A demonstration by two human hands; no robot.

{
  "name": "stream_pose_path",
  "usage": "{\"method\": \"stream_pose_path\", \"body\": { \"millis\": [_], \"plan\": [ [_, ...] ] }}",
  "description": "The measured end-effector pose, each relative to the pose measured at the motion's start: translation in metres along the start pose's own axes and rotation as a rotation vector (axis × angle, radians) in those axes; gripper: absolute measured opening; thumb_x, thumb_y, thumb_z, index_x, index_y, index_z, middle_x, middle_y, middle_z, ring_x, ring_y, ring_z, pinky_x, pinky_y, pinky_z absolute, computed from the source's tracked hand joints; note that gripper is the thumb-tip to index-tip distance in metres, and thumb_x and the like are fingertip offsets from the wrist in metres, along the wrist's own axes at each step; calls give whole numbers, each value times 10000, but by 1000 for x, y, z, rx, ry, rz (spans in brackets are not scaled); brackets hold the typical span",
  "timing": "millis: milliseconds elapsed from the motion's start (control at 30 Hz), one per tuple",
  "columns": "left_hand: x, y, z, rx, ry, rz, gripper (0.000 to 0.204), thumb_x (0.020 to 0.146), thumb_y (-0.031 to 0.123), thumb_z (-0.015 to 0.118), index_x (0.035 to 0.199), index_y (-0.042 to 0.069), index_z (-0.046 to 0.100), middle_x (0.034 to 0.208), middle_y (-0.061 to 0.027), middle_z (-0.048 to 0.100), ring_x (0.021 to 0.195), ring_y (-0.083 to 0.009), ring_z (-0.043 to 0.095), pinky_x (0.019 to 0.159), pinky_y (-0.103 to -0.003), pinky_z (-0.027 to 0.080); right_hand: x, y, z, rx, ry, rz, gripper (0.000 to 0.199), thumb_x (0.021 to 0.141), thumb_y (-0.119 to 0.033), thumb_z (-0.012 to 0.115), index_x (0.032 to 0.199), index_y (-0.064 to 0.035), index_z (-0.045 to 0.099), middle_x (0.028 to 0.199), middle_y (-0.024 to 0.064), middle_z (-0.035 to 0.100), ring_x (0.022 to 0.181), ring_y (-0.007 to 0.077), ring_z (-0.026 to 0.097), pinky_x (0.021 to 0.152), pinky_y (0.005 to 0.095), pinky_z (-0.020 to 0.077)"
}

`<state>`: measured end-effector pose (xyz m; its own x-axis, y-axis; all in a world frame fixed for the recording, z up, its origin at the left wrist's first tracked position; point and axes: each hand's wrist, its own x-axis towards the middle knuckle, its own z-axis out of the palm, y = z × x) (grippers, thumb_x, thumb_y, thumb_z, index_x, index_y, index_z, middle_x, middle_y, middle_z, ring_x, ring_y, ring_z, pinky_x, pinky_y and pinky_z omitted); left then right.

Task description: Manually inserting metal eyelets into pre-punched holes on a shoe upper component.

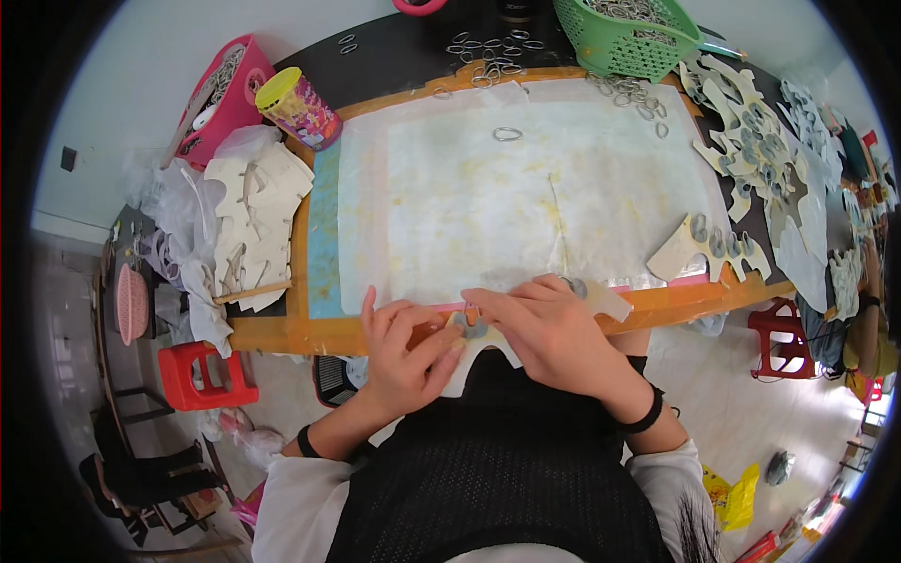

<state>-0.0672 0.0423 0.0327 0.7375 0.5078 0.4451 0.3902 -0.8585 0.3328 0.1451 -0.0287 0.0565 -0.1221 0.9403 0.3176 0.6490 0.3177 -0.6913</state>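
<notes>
Cream cutout (457, 380), lower centre; pink basket (236, 108), upper left; green latticed basket (624, 52), upper right; red stool (178, 377), lower left.

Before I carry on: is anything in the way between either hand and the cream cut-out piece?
Nothing visible is. The left hand holds the cream cut-out piece near its grey patch, and the right hand is right at it, hiding part of it.

Red stool (180, 377) at left, yellow bag (741, 499) on floor (704, 403)
</notes>
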Motion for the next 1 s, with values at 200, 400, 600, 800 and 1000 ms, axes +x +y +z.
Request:
{"method": "stream_pose_path", "body": {
  "millis": [200, 400, 600, 800, 1000],
  "plan": [
    [16, 14, -1, -131, -4, -204, 201, 702, 23, 736, 856, 58, 610, 892, -44, 595, 882, -257, 530, 892, -393, 373, 4, -2, 9, -148, 89, -93, 421, 716, 4, 610, 1130, -61, 569, 1052, 72, 590, 818, 218, 596, 788, 341, 415],
    [12, 17, 9, -893, 80, -558, 258, 800, -69, 669, 968, 38, 506, 910, -52, 553, 820, -101, 532, 766, -249, 445, 6, 6, 14, 71, 261, -69, 271, 749, -78, 660, 1013, -64, 600, 1018, 96, 572, 858, 239, 557, 775, 356, 415],
    [43, 11, 6, -934, 59, -500, 197, 864, -22, 618, 1036, 4, 526, 896, -39, 554, 791, -65, 516, 700, -207, 435, 16, 20, 14, 216, 226, -105, 102, 829, -115, 626, 798, -28, 583, 774, 84, 555, 777, 255, 528, 699, 374, 408],
    [63, -6, 7, -1112, -98, -256, 216, 929, 152, 580, 966, -56, 625, 810, -26, 607, 686, -54, 497, 588, -210, 397, 25, 29, 3, 714, 169, -12, 258, 949, -214, 546, 792, -10, 570, 671, 44, 492, 637, 131, 452, 598, 284, 384],
    [79, 0, 13, -1510, -93, -537, 573, 966, 462, 452, 1032, -90, 592, 882, -100, 645, 749, -138, 593, 640, -252, 464, 30, 32, 0, 1066, 143, 182, 326, 989, -270, 495, 824, -6, 593, 717, -50, 509, 681, 11, 419, 591, 211, 384]
  ]
}}
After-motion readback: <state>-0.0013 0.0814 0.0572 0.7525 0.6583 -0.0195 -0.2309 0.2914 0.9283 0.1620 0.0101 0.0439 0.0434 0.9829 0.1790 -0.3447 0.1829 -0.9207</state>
